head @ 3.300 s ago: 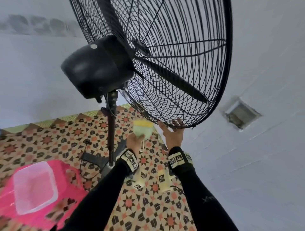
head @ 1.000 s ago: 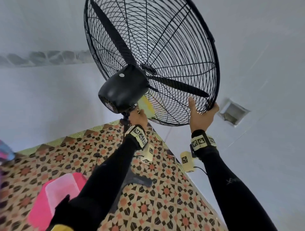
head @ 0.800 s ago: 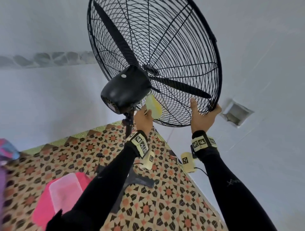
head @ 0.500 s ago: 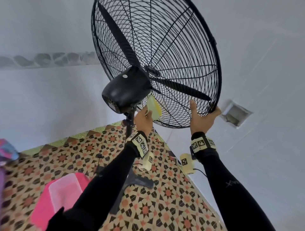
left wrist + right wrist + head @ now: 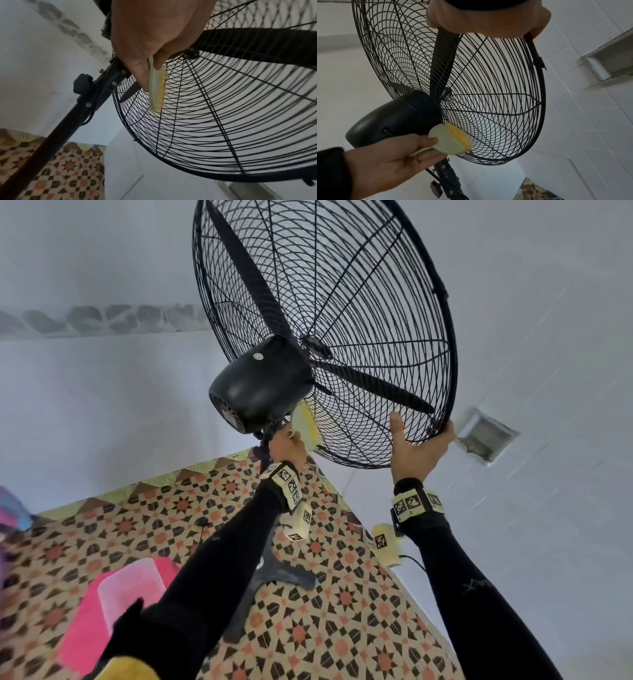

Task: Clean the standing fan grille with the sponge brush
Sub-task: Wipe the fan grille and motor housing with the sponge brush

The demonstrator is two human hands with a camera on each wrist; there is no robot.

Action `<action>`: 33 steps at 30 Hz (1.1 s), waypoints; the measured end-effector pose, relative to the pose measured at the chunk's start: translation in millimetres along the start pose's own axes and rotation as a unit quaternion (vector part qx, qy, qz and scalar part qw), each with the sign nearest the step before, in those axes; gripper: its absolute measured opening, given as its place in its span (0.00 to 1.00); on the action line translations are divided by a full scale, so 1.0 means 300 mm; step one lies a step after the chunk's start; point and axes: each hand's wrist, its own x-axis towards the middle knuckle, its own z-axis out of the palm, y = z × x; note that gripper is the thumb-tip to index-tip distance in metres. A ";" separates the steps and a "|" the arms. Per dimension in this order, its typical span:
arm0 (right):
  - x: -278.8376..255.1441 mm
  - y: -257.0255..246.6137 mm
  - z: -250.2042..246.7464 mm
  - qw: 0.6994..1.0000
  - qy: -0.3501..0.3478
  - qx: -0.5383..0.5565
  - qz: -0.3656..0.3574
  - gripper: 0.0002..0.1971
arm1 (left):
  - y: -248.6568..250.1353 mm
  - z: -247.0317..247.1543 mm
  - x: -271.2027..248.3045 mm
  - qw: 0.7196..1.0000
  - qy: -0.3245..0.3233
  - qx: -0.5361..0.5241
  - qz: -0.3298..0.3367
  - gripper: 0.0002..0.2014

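Here the standing fan (image 5: 308, 344) is tilted so that its black wire grille (image 5: 359, 302) faces up and away from the person, with the rounded black motor housing (image 5: 257, 385) toward the head camera. The left hand (image 5: 286, 445) grips the pale green handle of the sponge brush (image 5: 305, 426), fingers and thumb curled round it, just below the motor housing. In the right wrist view the brush's round pale green back and yellow sponge face (image 5: 457, 133) show clearly, and the yellow side lies against the wires of the rear grille close beside the housing. The left wrist view shows the brush edge-on, the yellow face touching the grille wires near the hub. The right hand (image 5: 418, 443) holds the lower rim of the grille, thumb raised along the wires on the near side and the fingers wrapped over the rim's outer edge. The fan's black pole (image 5: 56, 129) slopes down to a dark base on the patterned tile floor (image 5: 342, 611). A pink stool (image 5: 85, 625) with a translucent container (image 5: 130, 590) on it stands at lower left, blurred. A recessed niche (image 5: 483, 440) is set in the white tiled wall just beside the right hand.
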 end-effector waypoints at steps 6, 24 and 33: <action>0.000 -0.008 -0.010 1.000 0.000 -0.012 0.004 0.55 | -0.095 0.078 0.004 0.988 -0.075 -0.130 0.041 0.20; -0.005 -0.013 -0.019 0.999 -0.002 -0.033 0.015 0.48 | -0.128 0.111 0.006 0.979 -0.089 -0.154 -0.097 0.23; -0.014 -0.012 -0.017 0.999 -0.008 -0.038 0.008 0.47 | -0.103 0.091 -0.015 0.990 -0.035 -0.109 -0.088 0.20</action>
